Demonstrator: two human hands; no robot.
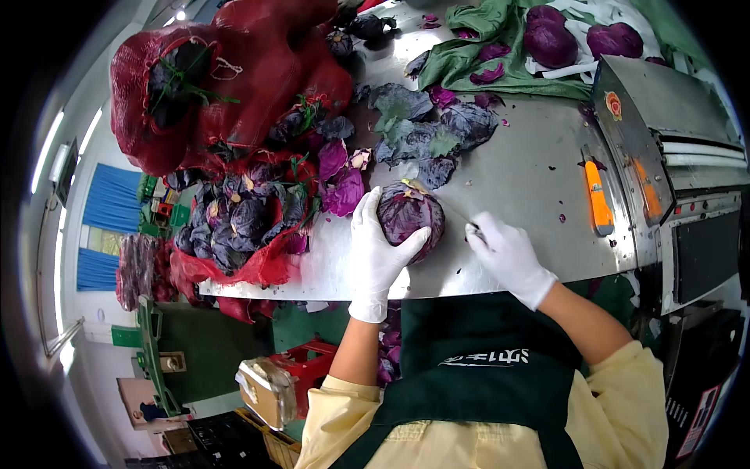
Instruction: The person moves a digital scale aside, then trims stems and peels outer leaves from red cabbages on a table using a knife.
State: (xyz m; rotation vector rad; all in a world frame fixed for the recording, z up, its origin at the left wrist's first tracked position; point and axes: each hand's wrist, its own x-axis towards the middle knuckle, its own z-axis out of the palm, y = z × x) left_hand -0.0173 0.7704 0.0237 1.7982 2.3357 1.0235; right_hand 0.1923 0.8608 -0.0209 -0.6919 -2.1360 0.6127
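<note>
My left hand [375, 254], in a white glove, is closed around the left side of a red cabbage [412, 223] on the steel table. The cabbage's pale cut stem end points away from me. Just to its right, my right hand [504, 254], also gloved, has its fingers curled around what looks like a small knife [470, 227]. Only a dark bit of the handle and a faint thin blade towards the cabbage show; the rest is hidden by the fingers. Loose purple leaves [341, 184] lie beyond my left hand.
Red mesh sacks [258, 70] of cabbages crowd the left, one open [234, 219]. Dark outer leaves [430, 129] lie ahead. An orange-handled cutter [598, 199] rests at right, beside a steel machine [672, 117]. Peeled cabbages [551, 39] sit by green cloth [484, 66] at the back.
</note>
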